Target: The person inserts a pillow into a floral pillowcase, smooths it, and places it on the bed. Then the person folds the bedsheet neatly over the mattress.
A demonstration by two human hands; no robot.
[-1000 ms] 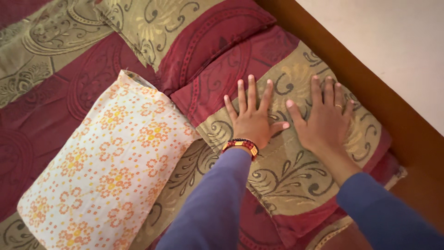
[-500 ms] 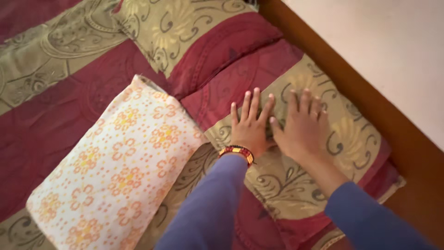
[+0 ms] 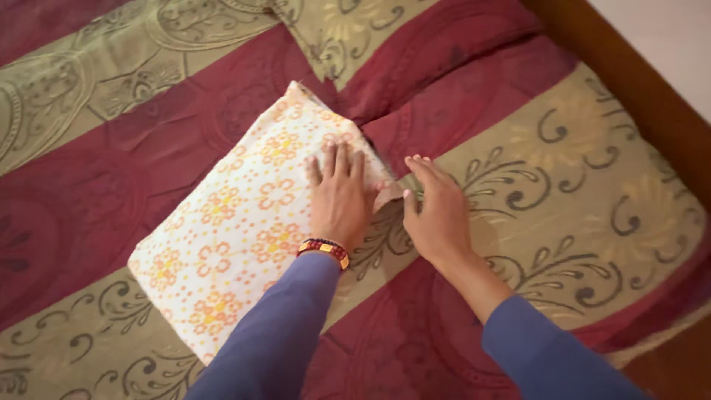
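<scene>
A white pillow with orange flower print (image 3: 237, 230) lies slantwise on a maroon and olive patterned bedspread (image 3: 96, 170). My left hand (image 3: 337, 196) rests flat on the pillow's right end, fingers together, a beaded bracelet on its wrist. My right hand (image 3: 437, 211) is just beside it at the pillow's right corner. Its fingers curl down over the pillow's edge and its thumb presses against the corner. Both arms wear blue sleeves.
A large pillow in the same maroon and olive cloth (image 3: 592, 185) lies to the right of my hands, another (image 3: 415, 44) at the top. The brown wooden bed frame (image 3: 644, 89) runs along the right side, with pale floor (image 3: 666, 22) beyond.
Both hands left the large patterned pillow and moved left to the floral pillow. The left hand now lies on it and the right hand is at its corner. The view has shifted left.
</scene>
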